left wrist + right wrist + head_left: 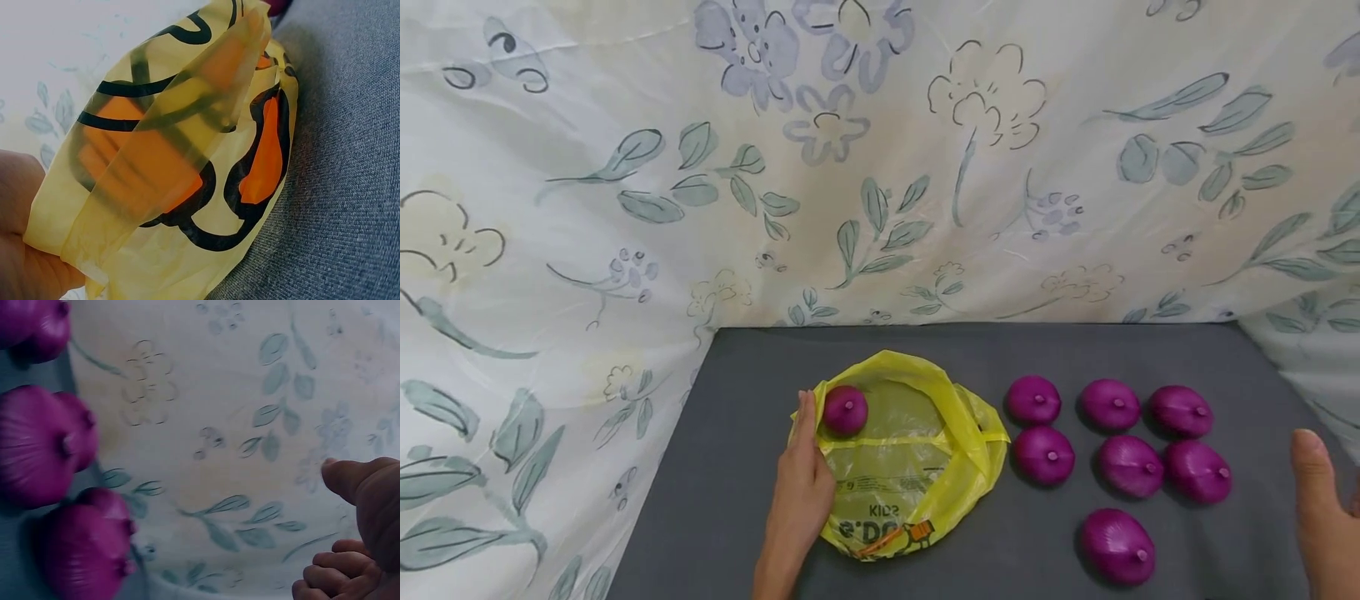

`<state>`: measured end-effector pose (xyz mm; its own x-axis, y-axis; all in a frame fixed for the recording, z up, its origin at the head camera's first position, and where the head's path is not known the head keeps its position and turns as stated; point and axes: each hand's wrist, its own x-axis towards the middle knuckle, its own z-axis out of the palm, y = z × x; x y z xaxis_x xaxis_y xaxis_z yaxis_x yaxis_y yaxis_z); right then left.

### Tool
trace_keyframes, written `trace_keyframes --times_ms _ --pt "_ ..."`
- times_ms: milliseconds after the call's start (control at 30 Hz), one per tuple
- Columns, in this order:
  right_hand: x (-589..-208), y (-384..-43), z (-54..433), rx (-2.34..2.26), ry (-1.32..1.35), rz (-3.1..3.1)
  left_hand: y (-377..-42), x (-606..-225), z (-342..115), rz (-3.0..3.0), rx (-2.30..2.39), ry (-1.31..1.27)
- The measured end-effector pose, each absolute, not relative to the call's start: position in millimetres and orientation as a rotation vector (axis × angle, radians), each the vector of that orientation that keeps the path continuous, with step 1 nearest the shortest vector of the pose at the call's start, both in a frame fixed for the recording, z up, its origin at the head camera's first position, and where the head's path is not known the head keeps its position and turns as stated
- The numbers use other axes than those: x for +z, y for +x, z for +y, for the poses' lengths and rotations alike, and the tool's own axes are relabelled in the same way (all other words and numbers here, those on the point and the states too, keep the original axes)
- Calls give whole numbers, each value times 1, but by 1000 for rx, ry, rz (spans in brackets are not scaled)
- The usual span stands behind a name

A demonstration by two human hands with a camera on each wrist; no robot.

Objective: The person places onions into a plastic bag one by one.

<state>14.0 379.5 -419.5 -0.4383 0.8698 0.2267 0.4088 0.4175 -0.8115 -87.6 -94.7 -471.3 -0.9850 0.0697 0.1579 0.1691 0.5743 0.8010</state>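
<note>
Seven round, glossy purple onions sit on the grey worktop, probably firm and slippery, best cupped round their middles; the left grip pinches a thin yellow plastic bag, the right grip loosely curled, empty.

The person's bare left hand is gripping, fingers together and pointing upward, the wrist slanting in from below. Across at the right edge, partly cut off, there's the bare right hand: thumb up, well apart from fingers that the right wrist view shows loosely curled.
</note>
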Motion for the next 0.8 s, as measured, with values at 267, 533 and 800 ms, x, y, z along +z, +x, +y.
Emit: trace_keyframes --times_ms 267,533,800 --pt "-460 8 383 1281 -1122 -1855 -89 -471 -94 -2695 -1383 -209" --pt "-490 4 385 1194 -1304 -2302 -90 -471 -96 -2741 -1406 -160" --pt "-505 2 393 1255 -1303 -2433 -91 -471 -94 -2744 -1384 -191"
